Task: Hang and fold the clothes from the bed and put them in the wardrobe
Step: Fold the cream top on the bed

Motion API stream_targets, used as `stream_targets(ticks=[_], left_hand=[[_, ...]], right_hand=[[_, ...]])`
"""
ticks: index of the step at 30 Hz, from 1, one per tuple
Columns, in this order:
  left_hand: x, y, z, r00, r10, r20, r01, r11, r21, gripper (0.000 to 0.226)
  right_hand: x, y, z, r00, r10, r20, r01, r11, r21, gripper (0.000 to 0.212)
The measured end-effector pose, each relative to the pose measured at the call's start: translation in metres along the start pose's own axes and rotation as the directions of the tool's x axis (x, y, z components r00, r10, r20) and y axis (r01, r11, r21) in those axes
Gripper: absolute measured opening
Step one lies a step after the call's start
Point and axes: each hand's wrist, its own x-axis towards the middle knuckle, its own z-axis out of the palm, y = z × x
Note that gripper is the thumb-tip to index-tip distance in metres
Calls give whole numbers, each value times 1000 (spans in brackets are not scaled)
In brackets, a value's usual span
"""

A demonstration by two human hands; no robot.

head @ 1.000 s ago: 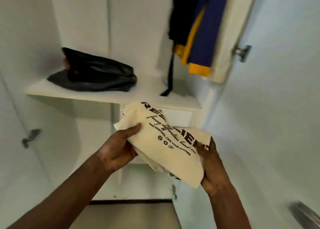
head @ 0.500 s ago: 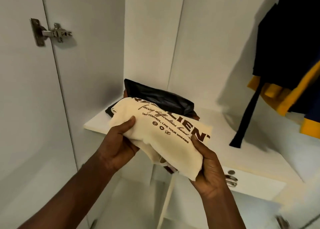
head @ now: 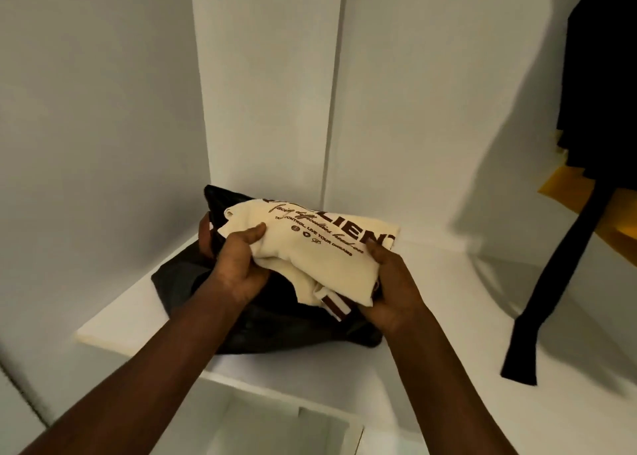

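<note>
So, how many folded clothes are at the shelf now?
2: a black garment lying on the shelf, and a cream shirt held above it by both hands. Others may be hidden beneath.

**Cloth and painted board**

The folded shirt [head: 320, 248] is soft matt cream cloth with dark brown print. Under it, the black garment [head: 275, 323] is cloth with a faint sheen. The shelf [head: 448, 316] beneath it and the wardrobe wall [head: 269, 75] behind the shirt look like smooth, matt white board. Right of the shirt, the hanging clothes [head: 599, 110] are matt black cloth.
</note>
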Motion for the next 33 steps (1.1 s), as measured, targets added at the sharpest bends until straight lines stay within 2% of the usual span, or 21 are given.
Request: stream_targets(ticks=[2,4,6,8,10,11,12,13,14,15,16,17,18,19,21,24,26,27,28,30,33], left_hand=[[30,-10,-7,996,-28,-83,33,998,62,30],[58,-22,-29,983,-75,-166,104,980,168,38],[70,-27,-46,975,-134,-179,174,958,227,38],[74,-21,-55,975,-142,-169,181,955,237,31],[69,-11,-65,983,-101,-151,145,937,317,30],[62,-4,-70,990,-53,-134,105,902,418,31],[54,3,-76,995,37,-94,25,809,587,33],[47,12,-83,986,167,-28,-83,622,779,37],[42,21,-89,951,300,72,-181,354,918,39],[40,29,-93,896,408,173,-224,82,971,40],[41,36,-92,838,483,254,-216,-134,967,44],[46,43,-93,795,524,306,-166,-298,940,54],[56,49,-93,785,522,333,-97,-427,899,68],[64,54,-91,815,483,320,-21,-527,849,81],[82,64,-87,899,373,231,56,-619,784,99],[96,75,-89,937,301,180,51,-624,780,97],[100,81,-97,931,309,195,31,-600,800,92],[103,85,-103,930,306,203,-6,-540,841,88],[106,89,-109,930,298,215,-68,-435,898,82],[113,98,-118,920,308,241,-201,-158,967,65],[124,117,-115,880,398,260,-322,98,942,43]], right_hand=[[35,5,-2,999,-1,-52,-3,996,-93,31],[66,22,-9,993,1,-115,-26,977,-213,37],[84,40,-20,989,31,-145,-74,950,-304,48],[101,54,-34,987,41,-157,-95,929,-357,54],[107,60,-39,989,-9,-146,-58,892,-448,55],[105,60,-38,990,-71,-125,-7,843,-538,57],[105,62,-36,979,-172,-106,60,750,-659,62],[103,62,-33,951,-303,-67,133,594,-793,72],[101,63,-26,906,-422,16,200,395,-897,83],[98,62,-15,863,-489,126,261,217,-941,90],[96,60,-2,841,-480,249,331,92,-939,90],[97,61,12,847,-392,359,396,15,-918,86],[100,62,25,868,-255,427,430,-47,-902,83],[104,66,37,885,-108,453,440,-130,-889,85],[117,76,54,895,118,429,443,-336,-831,99],[136,92,65,918,261,299,396,-547,-737,108],[144,100,65,914,308,264,404,-625,-668,94],[147,104,65,909,320,267,416,-653,-633,87],[149,108,66,904,322,281,427,-673,-604,83],[152,118,72,891,312,328,451,-684,-574,78],[158,143,93,860,299,413,498,-669,-552,70]])
